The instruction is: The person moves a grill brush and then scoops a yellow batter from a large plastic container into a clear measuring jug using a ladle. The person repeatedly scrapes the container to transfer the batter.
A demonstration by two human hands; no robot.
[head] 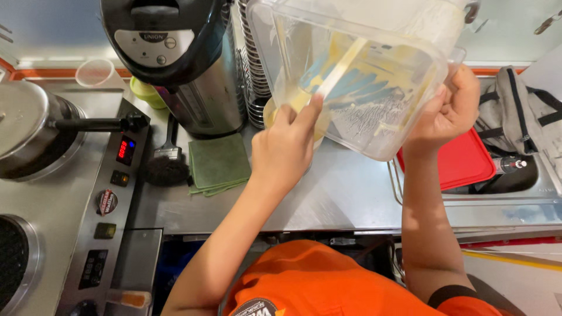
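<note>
A clear plastic tub [374, 88] smeared with yellow batter is tilted on its side above the steel counter [328, 199]. My right hand [448, 111] grips the tub's right rim. My left hand [287, 146] reaches into the tub's mouth and holds the white handle of a blue spatula [342, 73], whose blade lies against the inside wall. Under the tub's lower lip I see the edge of a yellowish container [270, 114], mostly hidden by my left hand.
A black and steel hot-water dispenser [181, 58] stands at the back left, with a folded green cloth [218, 164] and a black brush [167, 164] before it. A pan [35, 129] sits on the cooktop at left. A red tray [462, 161] lies in the sink at right, a grey bag [515, 111] behind it.
</note>
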